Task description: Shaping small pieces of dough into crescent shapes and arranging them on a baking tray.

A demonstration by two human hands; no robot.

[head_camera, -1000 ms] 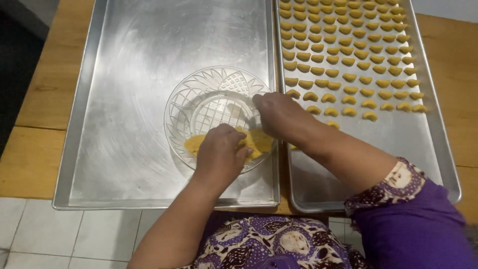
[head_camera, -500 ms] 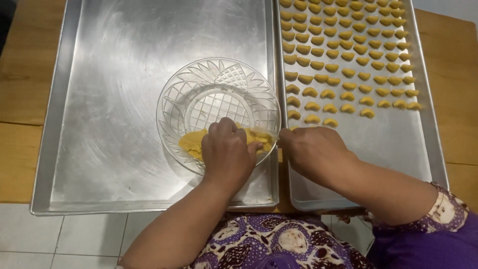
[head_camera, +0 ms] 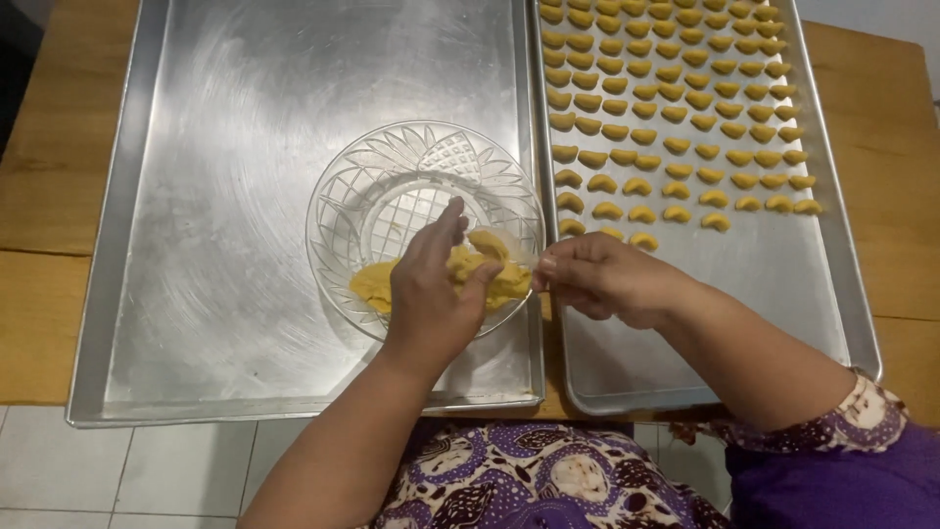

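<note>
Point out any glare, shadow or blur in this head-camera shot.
Head view: soft glare washes the empty steel baking tray around the clear cut-glass bowl; the left hand casts faint shadow on the yellow dough; the right hand looks slightly soft; the crescent cookies stay sharp.

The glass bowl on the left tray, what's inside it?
The glass bowl holds yellow dough heaped at its near side; the far half shows bare patterned glass. The left hand covers part of the dough, so its full amount cannot be seen.
</note>
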